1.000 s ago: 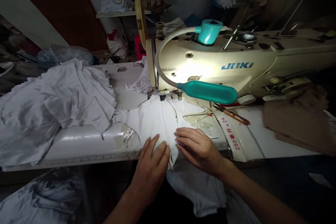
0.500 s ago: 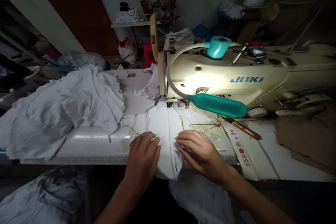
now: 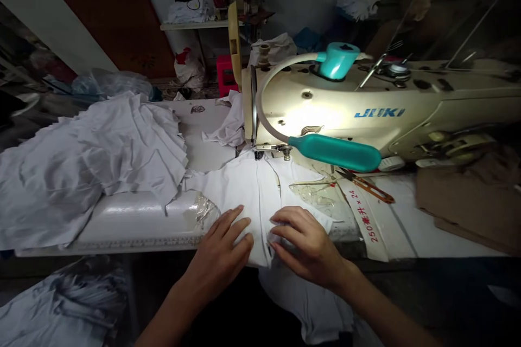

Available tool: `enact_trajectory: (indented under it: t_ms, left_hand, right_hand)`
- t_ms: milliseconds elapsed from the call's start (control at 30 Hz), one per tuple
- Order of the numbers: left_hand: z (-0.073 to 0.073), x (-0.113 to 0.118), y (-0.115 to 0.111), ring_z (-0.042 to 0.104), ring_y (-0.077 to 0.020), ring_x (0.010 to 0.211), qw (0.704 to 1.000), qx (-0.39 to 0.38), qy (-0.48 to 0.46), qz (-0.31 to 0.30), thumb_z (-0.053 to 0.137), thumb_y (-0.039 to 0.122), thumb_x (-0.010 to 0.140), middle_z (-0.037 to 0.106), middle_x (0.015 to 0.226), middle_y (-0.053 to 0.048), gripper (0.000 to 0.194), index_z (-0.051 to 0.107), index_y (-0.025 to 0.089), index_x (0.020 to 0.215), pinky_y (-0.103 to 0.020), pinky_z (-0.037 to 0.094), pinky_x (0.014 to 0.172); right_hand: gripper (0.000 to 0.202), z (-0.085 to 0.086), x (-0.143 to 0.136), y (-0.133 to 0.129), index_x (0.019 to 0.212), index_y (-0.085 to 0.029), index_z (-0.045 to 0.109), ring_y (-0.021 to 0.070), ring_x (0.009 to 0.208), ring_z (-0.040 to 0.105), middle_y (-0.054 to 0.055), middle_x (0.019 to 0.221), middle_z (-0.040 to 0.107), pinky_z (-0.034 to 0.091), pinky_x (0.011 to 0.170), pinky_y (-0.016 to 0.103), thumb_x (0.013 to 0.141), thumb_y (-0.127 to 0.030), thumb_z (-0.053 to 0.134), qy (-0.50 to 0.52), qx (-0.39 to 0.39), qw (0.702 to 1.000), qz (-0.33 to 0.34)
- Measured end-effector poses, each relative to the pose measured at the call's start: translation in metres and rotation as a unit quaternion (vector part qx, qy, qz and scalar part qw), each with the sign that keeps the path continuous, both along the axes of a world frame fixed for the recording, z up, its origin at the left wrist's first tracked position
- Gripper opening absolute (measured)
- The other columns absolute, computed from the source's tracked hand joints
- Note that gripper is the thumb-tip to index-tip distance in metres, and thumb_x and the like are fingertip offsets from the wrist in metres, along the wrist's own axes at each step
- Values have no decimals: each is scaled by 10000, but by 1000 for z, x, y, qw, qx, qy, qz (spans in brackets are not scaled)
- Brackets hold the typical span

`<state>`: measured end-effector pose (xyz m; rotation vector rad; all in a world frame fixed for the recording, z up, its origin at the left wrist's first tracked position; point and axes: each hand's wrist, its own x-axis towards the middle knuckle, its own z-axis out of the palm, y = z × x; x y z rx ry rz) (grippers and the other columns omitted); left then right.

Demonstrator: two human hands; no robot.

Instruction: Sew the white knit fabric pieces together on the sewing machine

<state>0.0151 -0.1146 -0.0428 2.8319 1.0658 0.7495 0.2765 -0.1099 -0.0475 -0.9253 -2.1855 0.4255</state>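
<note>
A white piece of cloth (image 3: 240, 187) lies under the presser foot (image 3: 259, 155) of a cream sewing machine (image 3: 325, 114), with a seam or fold running toward me. My left hand (image 3: 223, 252) rests on the cloth's left part, fingers spread and lying fairly flat. On the other side of the fold, my right hand (image 3: 307, 244) has its fingers bent and its thumb below them, pinching the cloth's fold near the table edge. A teal lamp (image 3: 336, 153) on a bent neck lights the machine.
A heap of white cloth pieces (image 3: 122, 146) covers the table's left side. Orange-handled thread snips (image 3: 372, 188) lie right of the needle area, beside a printed strip (image 3: 368, 227). Brown cloth (image 3: 468, 200) sits at the far right. More white cloth (image 3: 61, 303) is low on the left.
My view has shifted slightly. Both hands sit a little lower against the cloth, and the left hand's fingers are more spread. The cloth remains under the presser foot.
</note>
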Motion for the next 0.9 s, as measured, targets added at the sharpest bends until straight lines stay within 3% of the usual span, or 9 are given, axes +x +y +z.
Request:
enact_trajectory:
  t_ms: [133, 267, 433, 600, 767, 900]
  left_hand:
    - [0, -4, 0, 468, -328, 1485, 1000, 0, 11, -6, 606, 58, 949, 684, 1302, -116, 156, 640, 184, 1034, -557, 464, 1205]
    - [1, 4, 6, 580, -281, 1386, 999, -7, -36, 26, 610, 124, 978, 693, 1320, -113, 152, 632, 199, 1108, -484, 523, 1157]
    - [11, 25, 45, 567, -272, 1383, 990, -34, -45, 130, 490, 116, 1015, 661, 1401, -118, 168, 629, 191, 1070, -487, 526, 1131]
    - [18, 43, 75, 511, -320, 1433, 987, -63, 19, 149, 521, 140, 1010, 656, 1435, -93, 117, 622, 189, 976, -531, 533, 1073]
    - [8, 54, 62, 543, -306, 1412, 991, -49, 8, 127, 529, 114, 999, 680, 1398, -100, 117, 618, 182, 966, -488, 538, 1078]
    - [2, 54, 42, 519, -291, 1447, 993, -47, 2, 109, 514, 74, 986, 672, 1406, -108, 183, 636, 175, 1079, -469, 529, 1122]
  right_hand:
    - [278, -2, 6, -2, 1168, -201, 647, 278, 1167, 631, 125, 1231, 678, 556, 979, 473, 900, -144, 690, 16, -6, 1000, 5]
    - [378, -3, 6, -1, 1289, -200, 631, 285, 1263, 610, 133, 1290, 677, 544, 1063, 488, 920, -130, 672, 41, -2, 999, -10]
    - [295, 3, 4, 13, 1251, -215, 653, 288, 1229, 637, 114, 1272, 703, 553, 1028, 498, 963, -152, 648, -7, 11, 999, -38]
    - [186, 3, 5, 20, 1152, -221, 669, 276, 1144, 664, 109, 1199, 712, 572, 951, 469, 977, -166, 634, 5, 2, 1000, -23]
    - [252, -4, 8, 15, 1214, -224, 656, 281, 1220, 643, 111, 1263, 708, 559, 996, 479, 972, -158, 652, 16, 9, 1000, -24]
    - [269, -7, 8, 13, 1226, -232, 655, 279, 1250, 635, 103, 1292, 706, 549, 1017, 484, 967, -161, 663, 17, -1, 999, -28]
